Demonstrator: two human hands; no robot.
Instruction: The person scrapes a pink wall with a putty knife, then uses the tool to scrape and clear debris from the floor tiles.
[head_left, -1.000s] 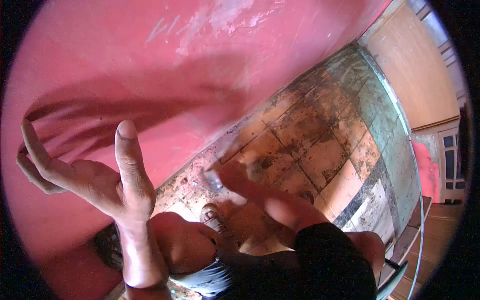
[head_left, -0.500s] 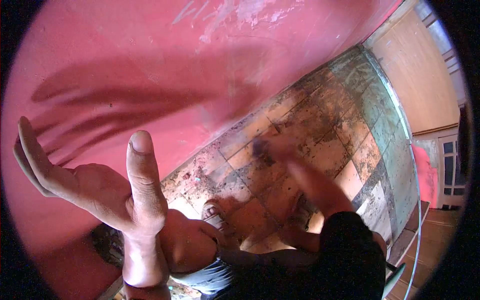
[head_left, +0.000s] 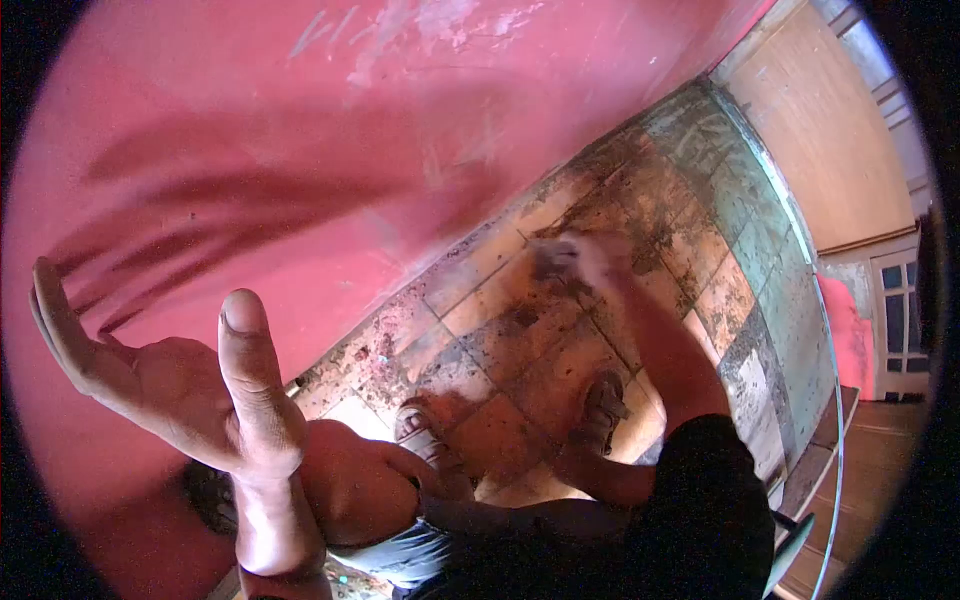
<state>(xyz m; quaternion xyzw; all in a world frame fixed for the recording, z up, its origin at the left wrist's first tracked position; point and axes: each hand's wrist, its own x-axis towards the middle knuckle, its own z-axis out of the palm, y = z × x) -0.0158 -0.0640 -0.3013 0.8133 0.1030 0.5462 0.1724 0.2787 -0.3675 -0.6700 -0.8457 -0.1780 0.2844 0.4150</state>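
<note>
My left hand (head_left: 190, 390) is raised beside the pink wall (head_left: 260, 130), its fingers stretched out and thumb up. It touches nothing I can see, and its shadow falls across the wall. Low over the dirty tiled floor (head_left: 520, 350), my right hand (head_left: 600, 265) is smeared by motion. A small dark thing (head_left: 556, 258) shows at its fingers and seems to be held; its kind is too blurred to make out. Dark grime and loose dirt cover the tiles around that hand.
My sandalled feet, including the right foot (head_left: 603, 405), stand on the tiles. Debris (head_left: 380, 360) lies along the wall's base. A wooden panel (head_left: 820, 120) stands at the far right, and a pale cable or hose (head_left: 836, 400) runs down the right side.
My right hand has moved up and a little to the right over the floor, with the dark thing at its fingers. My left hand stays raised and open. The view has shifted slightly.
</note>
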